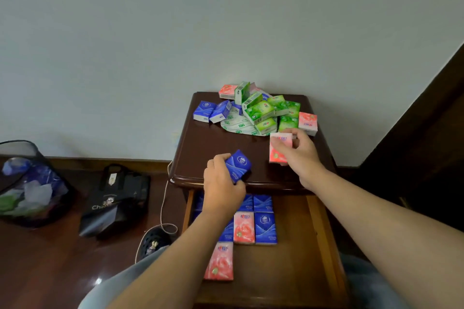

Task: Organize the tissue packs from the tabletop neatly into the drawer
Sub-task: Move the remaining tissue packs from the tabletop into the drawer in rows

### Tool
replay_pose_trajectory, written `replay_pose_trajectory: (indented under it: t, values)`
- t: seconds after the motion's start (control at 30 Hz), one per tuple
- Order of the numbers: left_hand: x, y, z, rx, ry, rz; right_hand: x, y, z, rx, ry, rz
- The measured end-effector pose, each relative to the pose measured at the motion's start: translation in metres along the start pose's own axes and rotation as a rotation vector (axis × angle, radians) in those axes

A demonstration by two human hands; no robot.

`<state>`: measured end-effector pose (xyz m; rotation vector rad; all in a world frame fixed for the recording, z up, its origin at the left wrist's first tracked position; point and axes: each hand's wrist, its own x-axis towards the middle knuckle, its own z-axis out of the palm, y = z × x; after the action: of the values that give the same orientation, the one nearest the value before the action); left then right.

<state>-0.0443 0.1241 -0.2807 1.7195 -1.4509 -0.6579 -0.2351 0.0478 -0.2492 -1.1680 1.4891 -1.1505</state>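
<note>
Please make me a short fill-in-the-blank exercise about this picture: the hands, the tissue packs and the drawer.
1. The left hand holds a ______ tissue pack.
2. The right hand holds a ______ tissue pack.
3. The drawer under the tabletop is ______.
4. No tissue pack of the colour ______ lies in the drawer yet.

Missing words: blue; pink; open; green

Readable only in part: pale letters "Cha…" on the black bag (114, 204) on the floor. Print on the tissue packs (261, 110) too blurred to read.
</note>
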Motion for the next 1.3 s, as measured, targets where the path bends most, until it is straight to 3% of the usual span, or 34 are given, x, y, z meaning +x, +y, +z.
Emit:
replay_pose_trajectory:
  t: [0.13, 0.3, 0.5, 0.6, 0.9, 1.3]
  values:
    - [-0.041, -0.007, -0.010, -0.203, 0.016, -0.057, -0.050, -0.006, -0.004, -0.019, -0.131, 0.058]
    - [-0.100, -0.037, -0.020, -0.302, 0.059, -0.152, -0.128, 0.029, -0.005, -0.008, -0.158, 0.176]
    - [-0.144, -0.060, -0.026, -0.215, 0.115, -0.159, -0.170, 0.081, 0.013, -0.043, -0.189, 0.627]
    - [-0.148, -0.063, -0.025, -0.183, 0.110, -0.150, -0.175, 0.091, 0.026, 0.016, -0.184, 0.715]
    - [-0.146, -0.068, -0.022, -0.215, 0.113, -0.149, -0.176, 0.110, 0.051, -0.196, -0.082, 0.637]
    - [-0.147, -0.069, -0.016, -0.129, 0.102, -0.145, -0.173, 0.123, 0.055, -0.232, -0.059, 0.626]
